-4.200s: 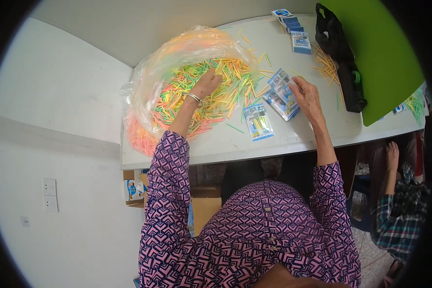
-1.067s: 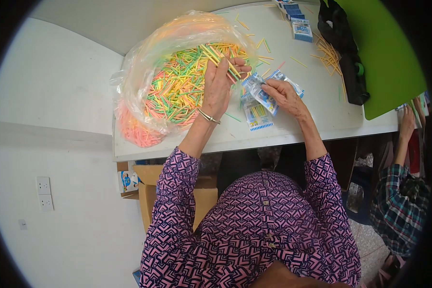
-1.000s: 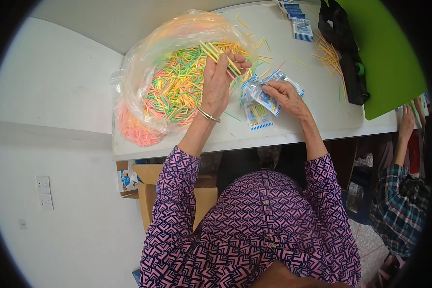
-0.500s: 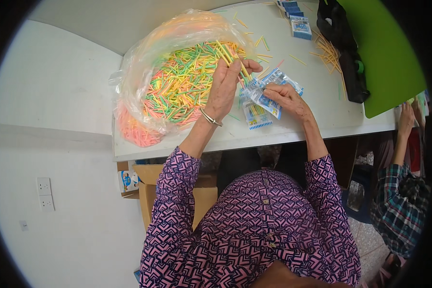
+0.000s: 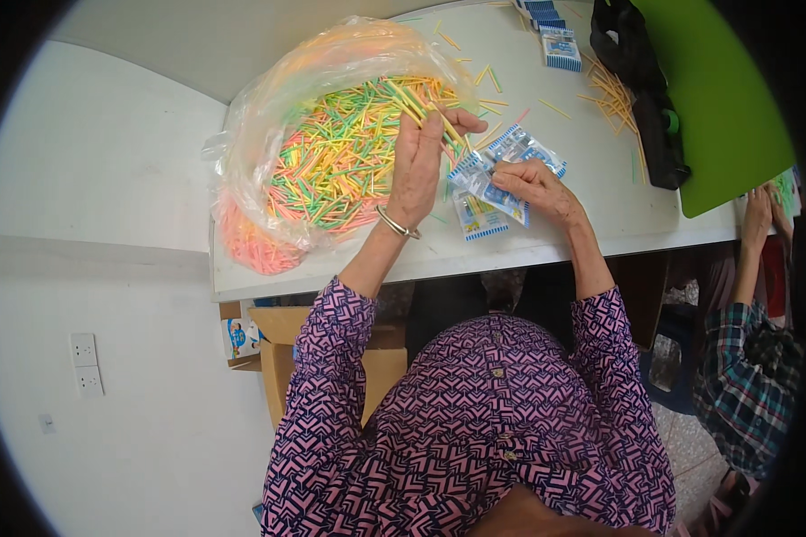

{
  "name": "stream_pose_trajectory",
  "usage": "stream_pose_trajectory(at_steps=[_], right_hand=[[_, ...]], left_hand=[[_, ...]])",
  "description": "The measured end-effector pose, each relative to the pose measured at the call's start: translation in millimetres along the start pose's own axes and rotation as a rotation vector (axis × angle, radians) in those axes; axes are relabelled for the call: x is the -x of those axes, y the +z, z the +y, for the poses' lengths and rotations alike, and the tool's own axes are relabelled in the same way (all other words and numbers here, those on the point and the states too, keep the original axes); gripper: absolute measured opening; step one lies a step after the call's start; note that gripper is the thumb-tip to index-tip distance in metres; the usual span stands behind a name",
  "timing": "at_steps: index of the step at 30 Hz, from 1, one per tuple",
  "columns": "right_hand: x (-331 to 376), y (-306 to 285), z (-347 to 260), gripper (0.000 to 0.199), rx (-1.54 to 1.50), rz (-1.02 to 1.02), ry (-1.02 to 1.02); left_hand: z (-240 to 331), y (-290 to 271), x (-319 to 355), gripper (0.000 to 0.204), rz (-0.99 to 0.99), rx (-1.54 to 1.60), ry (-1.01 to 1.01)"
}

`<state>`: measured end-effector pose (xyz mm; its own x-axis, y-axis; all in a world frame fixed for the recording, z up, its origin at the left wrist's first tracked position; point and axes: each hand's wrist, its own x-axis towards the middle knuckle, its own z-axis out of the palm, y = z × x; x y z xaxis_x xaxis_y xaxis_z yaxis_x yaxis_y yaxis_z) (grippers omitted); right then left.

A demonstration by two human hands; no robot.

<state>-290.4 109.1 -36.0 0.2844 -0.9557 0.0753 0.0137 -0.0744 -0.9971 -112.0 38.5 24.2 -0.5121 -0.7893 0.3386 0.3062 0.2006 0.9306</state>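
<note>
Between the thumb and fingers of my left hand [image 5: 415, 170] is a small bunch of thin coloured sticks [image 5: 413, 106], mostly yellow and green. Their lower ends reach the top of a blue-and-white clear packet [image 5: 499, 192], which my right hand [image 5: 539, 188] pinches at its side. Whether the stick ends are inside the packet, I cannot tell. Two similar packets lie beneath and beside it: one [image 5: 530, 152] above my right hand, the other [image 5: 484, 224] below, with sticks showing through its film. To the left of my left hand, a large clear plastic bag [image 5: 273, 103] stands open, full of loose sticks [image 5: 340, 161].
Packet stacks [image 5: 561, 49] sit at the table's far side. Stray sticks [image 5: 613, 100] lie beside a black object [image 5: 658, 134] along a green panel [image 5: 716, 107]. At right is another person's hand [image 5: 757, 219]. A cardboard box [image 5: 385, 380] stands below the table edge.
The bunch of sticks in my left hand has tilted and shifted slightly to the left. My right hand and the packet have barely moved.
</note>
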Motion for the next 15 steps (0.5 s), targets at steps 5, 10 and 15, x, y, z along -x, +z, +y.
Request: stream_pose_trajectory(at_steps=[5,10,15], right_hand=[[0.0,1.2,-0.9,0.028,-0.059,0.007,0.004],[0.7,2.9,-1.1,0.028,-0.097,0.039,0.001],[-1.5,3.5,8.1,0.025,0.0,0.068,-0.059]], left_hand=[[-1.4,1.5,4.5,0.028,-0.03,-0.032,0.018],[2.0,14.7,19.2,0.032,-0.009,-0.048,0.0],[-8.3,4.6,22.9,0.034,-0.072,-0.157,-0.078]])
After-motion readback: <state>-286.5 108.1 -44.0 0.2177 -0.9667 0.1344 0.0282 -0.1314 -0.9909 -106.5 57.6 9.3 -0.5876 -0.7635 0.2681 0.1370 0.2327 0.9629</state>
